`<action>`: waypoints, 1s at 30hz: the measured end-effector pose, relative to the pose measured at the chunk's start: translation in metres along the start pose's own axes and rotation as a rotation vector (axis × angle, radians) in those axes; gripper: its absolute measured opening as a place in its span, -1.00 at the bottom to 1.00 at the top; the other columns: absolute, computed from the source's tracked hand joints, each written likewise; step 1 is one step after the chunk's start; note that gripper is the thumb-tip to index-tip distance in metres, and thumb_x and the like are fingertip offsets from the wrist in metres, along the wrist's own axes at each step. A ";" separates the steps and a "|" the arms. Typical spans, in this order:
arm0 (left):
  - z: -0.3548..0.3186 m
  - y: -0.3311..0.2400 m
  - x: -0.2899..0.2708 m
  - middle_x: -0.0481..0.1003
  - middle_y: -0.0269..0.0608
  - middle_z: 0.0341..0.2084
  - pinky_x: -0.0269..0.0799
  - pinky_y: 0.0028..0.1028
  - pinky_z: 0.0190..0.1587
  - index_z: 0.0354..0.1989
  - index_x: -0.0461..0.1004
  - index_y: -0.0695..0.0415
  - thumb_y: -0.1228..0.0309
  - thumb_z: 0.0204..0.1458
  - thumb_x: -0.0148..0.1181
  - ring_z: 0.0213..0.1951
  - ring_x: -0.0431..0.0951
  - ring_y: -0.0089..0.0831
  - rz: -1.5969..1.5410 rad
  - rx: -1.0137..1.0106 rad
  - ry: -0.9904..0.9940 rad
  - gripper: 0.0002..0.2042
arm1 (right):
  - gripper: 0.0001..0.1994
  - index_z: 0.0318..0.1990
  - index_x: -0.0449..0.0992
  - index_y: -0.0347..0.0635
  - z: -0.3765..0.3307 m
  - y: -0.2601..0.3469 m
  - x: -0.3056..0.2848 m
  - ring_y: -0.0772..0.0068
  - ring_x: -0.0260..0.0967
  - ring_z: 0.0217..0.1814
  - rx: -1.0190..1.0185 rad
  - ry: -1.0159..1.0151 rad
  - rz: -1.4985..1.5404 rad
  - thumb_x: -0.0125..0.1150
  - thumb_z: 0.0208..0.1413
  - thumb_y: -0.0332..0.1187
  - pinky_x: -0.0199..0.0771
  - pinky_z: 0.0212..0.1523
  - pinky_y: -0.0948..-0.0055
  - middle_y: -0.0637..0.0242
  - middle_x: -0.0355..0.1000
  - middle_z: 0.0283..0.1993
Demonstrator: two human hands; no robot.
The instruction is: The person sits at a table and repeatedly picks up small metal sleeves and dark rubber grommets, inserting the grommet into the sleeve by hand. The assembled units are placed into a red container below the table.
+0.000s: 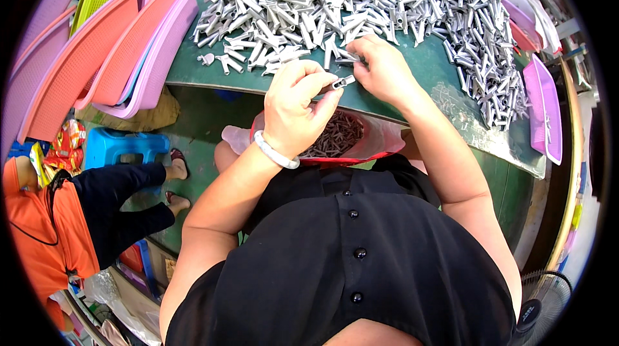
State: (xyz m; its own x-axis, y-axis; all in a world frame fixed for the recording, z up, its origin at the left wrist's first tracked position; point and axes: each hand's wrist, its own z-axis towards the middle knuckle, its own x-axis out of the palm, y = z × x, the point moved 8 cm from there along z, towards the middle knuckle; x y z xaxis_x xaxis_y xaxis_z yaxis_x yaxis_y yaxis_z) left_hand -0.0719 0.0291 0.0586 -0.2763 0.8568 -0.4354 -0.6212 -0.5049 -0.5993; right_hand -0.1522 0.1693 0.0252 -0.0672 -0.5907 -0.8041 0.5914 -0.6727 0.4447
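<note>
My left hand point(298, 104), with a pale bangle point(276, 151) at its wrist, pinches a small silver-grey tubular piece point(344, 82) between thumb and fingers, just past the table's near edge. Close by on the right, my right hand point(385, 75) has its fingers curled at the front of a large heap of similar grey pieces point(309, 4). Its thumb and index finger close round another grey piece point(347, 57), partly hidden by the fingers. The heap's pieces are slim tubes, several with flared ends, spread over the green table point(213, 75).
Below the table edge, between my knees, a red-rimmed tub point(367, 159) contains many small brownish-looking pieces point(338, 134). Nested plastic baskets point(164, 49) stand at left, a purple basket point(543, 111) at right. A person in orange point(51, 230) is near a blue stool point(122, 146). A fan point(545, 301) stands lower right.
</note>
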 end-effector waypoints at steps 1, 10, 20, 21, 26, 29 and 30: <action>-0.001 0.000 0.001 0.45 -0.21 -0.44 0.37 -0.48 -0.32 -0.38 0.52 0.23 0.58 -0.20 0.29 -0.40 0.46 -0.36 -0.003 0.010 0.007 -0.84 | -0.74 -0.21 0.48 -0.25 -0.001 -0.002 -0.002 0.16 0.40 -0.26 0.010 -0.021 0.032 0.13 -0.15 -0.58 0.42 -0.22 0.34 0.15 0.40 -0.27; -0.033 0.054 0.046 0.51 -0.18 -0.30 0.45 -0.59 -0.32 -0.12 0.34 0.21 0.51 0.09 0.09 -0.35 0.54 -0.48 -0.862 -0.812 0.147 -0.80 | -0.66 -0.06 0.42 -0.29 -0.013 -0.030 -0.010 0.72 0.26 -0.34 0.266 0.019 0.630 0.04 -0.05 -0.67 0.32 -0.30 0.68 0.45 0.34 -0.29; -0.004 0.035 0.038 0.39 -0.43 -0.58 0.21 -0.62 -0.51 -0.23 0.52 0.18 0.55 -0.15 0.34 -0.57 0.28 -0.68 -0.405 -0.425 0.133 -0.74 | -0.55 -0.03 0.41 -0.23 -0.016 0.047 -0.046 0.38 0.38 -0.33 -0.213 0.021 0.499 0.05 -0.18 -0.70 0.40 -0.27 0.46 0.28 0.37 -0.34; -0.001 0.027 0.036 0.42 -0.39 -0.58 0.22 -0.60 -0.54 -0.27 0.55 0.19 0.54 -0.17 0.34 -0.60 0.28 -0.65 -0.319 -0.318 0.112 -0.77 | -0.55 -0.03 0.41 -0.23 -0.017 0.051 -0.048 0.36 0.39 -0.32 -0.241 0.002 0.475 0.05 -0.18 -0.70 0.41 -0.26 0.44 0.27 0.38 -0.35; 0.002 0.020 0.023 0.41 -0.36 -0.60 0.24 -0.56 -0.48 -0.32 0.58 0.15 0.61 -0.20 0.33 -0.54 0.34 -0.56 -0.303 -0.150 0.056 -0.79 | -0.50 0.03 0.39 -0.20 -0.020 0.058 -0.055 0.33 0.42 -0.27 -0.260 -0.008 0.489 0.14 -0.19 -0.70 0.45 -0.23 0.42 0.24 0.38 -0.30; 0.001 0.019 0.021 0.40 -0.36 -0.60 0.22 -0.57 -0.49 -0.32 0.59 0.15 0.61 -0.20 0.33 -0.54 0.33 -0.56 -0.321 -0.133 0.041 -0.79 | -0.46 0.06 0.38 -0.19 -0.020 0.056 -0.053 0.34 0.41 -0.26 -0.249 0.005 0.513 0.16 -0.19 -0.71 0.45 -0.23 0.44 0.24 0.38 -0.27; 0.000 0.019 0.021 0.40 -0.36 -0.60 0.22 -0.57 -0.49 -0.32 0.59 0.14 0.60 -0.20 0.34 -0.54 0.33 -0.57 -0.333 -0.138 0.034 -0.79 | -0.45 0.07 0.38 -0.19 -0.021 0.055 -0.051 0.35 0.41 -0.25 -0.251 0.009 0.514 0.17 -0.20 -0.71 0.45 -0.23 0.45 0.23 0.38 -0.26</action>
State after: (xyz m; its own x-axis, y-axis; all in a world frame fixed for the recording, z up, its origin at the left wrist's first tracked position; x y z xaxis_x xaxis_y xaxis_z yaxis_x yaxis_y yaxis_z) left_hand -0.0896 0.0373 0.0385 -0.0495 0.9740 -0.2211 -0.5676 -0.2096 -0.7962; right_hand -0.0994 0.1715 0.0829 0.2859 -0.8092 -0.5133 0.7188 -0.1732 0.6733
